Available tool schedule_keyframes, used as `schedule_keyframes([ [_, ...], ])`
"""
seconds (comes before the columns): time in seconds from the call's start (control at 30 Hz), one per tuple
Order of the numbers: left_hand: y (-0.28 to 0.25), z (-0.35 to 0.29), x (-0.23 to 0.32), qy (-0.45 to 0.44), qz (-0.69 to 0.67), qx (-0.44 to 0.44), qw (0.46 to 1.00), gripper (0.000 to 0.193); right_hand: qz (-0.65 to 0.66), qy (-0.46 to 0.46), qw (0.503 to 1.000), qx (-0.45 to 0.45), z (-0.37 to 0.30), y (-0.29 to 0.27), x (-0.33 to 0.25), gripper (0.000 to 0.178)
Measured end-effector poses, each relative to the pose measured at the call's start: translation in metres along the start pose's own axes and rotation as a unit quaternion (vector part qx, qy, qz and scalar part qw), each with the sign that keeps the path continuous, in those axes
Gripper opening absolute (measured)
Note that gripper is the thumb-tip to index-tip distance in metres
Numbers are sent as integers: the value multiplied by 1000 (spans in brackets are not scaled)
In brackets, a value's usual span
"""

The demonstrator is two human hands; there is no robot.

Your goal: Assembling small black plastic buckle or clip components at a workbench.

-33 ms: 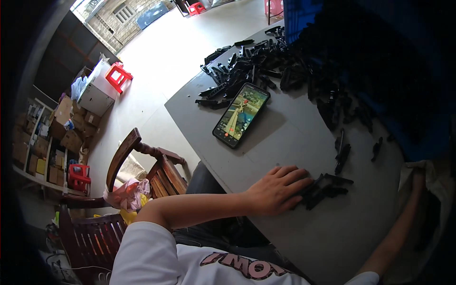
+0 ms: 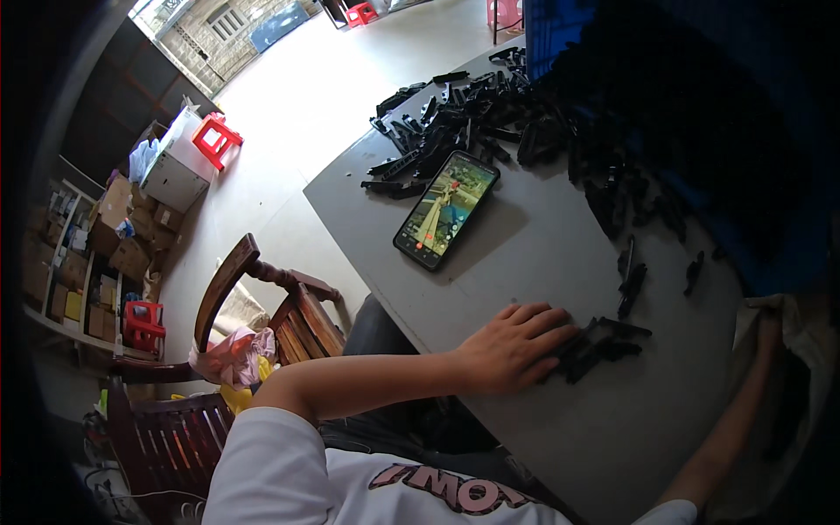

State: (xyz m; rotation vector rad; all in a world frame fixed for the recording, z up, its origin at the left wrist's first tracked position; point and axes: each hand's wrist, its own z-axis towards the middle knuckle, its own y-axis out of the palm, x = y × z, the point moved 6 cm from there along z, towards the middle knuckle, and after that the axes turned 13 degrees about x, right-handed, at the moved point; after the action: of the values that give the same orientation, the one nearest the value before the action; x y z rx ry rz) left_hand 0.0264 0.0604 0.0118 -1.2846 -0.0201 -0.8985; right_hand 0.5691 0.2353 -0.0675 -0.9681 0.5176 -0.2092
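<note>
My left hand lies palm down on the grey table, fingers stretched out. Its fingertips touch a small group of black plastic parts, narrow and irregular in shape. My right forearm runs along the table's right side, and my right hand reaches into the mouth of a pale cloth sack. The sack and shadow hide its fingers. A few more black parts lie beyond my left hand, leading up to a large heap of them at the far edge.
A phone with its screen lit is propped up mid-table. A blue crate, dark inside, stands at the far right. To the left are a wooden chair with plastic bags, a red stool, and shelves with cardboard boxes.
</note>
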Motion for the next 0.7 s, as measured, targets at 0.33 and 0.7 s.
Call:
schedule_keyframes([
  [0.33, -8, -4, 3, 27, -16, 69, 997, 40, -75, -120, 989, 44, -53, -94, -31, 44],
  [0.7, -11, -8, 4, 52, -36, 87, 994, 39, -147, -39, 987, 55, -135, -142, -50, 47],
])
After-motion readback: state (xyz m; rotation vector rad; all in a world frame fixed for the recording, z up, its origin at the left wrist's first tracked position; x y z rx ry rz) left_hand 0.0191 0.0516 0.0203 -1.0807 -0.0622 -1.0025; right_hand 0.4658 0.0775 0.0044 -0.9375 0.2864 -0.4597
